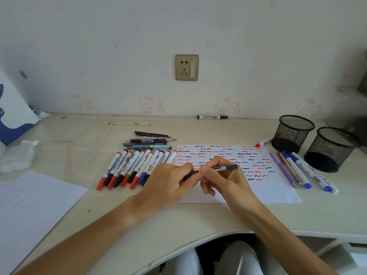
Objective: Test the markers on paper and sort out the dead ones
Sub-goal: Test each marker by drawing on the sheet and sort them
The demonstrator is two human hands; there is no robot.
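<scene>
Both hands hold one slim grey-and-black pen (224, 168) level above the test paper (256, 191), which is covered in red, blue and black squiggles. My right hand (222, 175) pinches its middle; my left hand (170, 181) grips its left end. A row of several red, black and blue capped markers (131, 167) lies left of the paper. Several thin pens (151, 140) are stacked behind that row. Right of the paper lie several pens and blue-capped markers (301, 171). A red-capped marker (264, 141) lies at the paper's far right corner.
Two black mesh pen cups (294, 132) (331, 147) stand at the right. A black marker (212, 117) lies by the wall. A blank sheet (29, 205) lies front left, crumpled tissue (17, 155) at far left. A cord (83, 133) runs across the desk's left half.
</scene>
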